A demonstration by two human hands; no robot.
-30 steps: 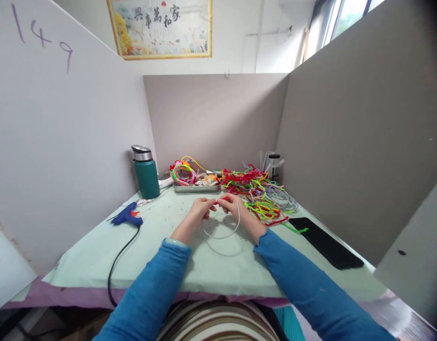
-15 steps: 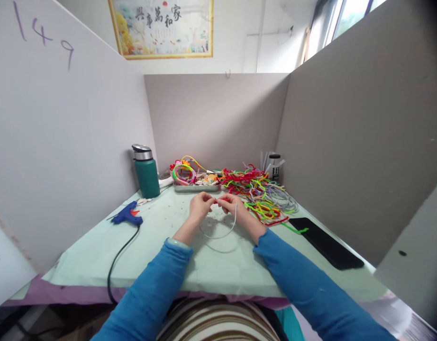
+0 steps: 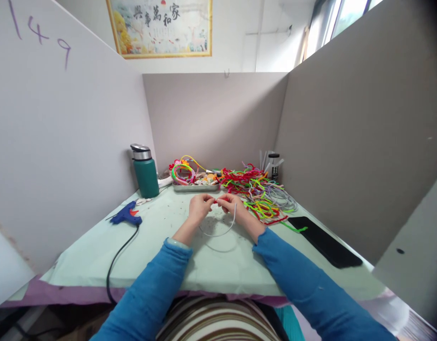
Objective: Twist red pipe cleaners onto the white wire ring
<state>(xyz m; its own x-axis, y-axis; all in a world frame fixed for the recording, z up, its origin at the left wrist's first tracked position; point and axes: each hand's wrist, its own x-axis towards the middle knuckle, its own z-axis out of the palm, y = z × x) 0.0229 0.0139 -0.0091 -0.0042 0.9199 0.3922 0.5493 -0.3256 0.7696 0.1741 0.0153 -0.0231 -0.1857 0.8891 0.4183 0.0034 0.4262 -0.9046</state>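
Note:
My left hand (image 3: 200, 206) and my right hand (image 3: 231, 205) meet above the middle of the pale green table cover (image 3: 158, 246), fingers pinched together. Between the fingertips sits a short red pipe cleaner (image 3: 217, 201). A thin white hoop-shaped band (image 3: 220, 229) curves down from the hands toward me; the right hand holds its upper end. Both sleeves are blue.
A blue glue gun (image 3: 126, 215) with a black cord lies at the left. A green flask (image 3: 145, 171) stands at the back left, a metal tray (image 3: 195, 185) of craft bits behind the hands, a heap of coloured pipe cleaners (image 3: 261, 192) at the right, a black phone (image 3: 324, 240) beside it. Partition walls enclose three sides.
The hands have drawn a little closer together and slightly away from me; the white band's loop has shrunk and shifted left.

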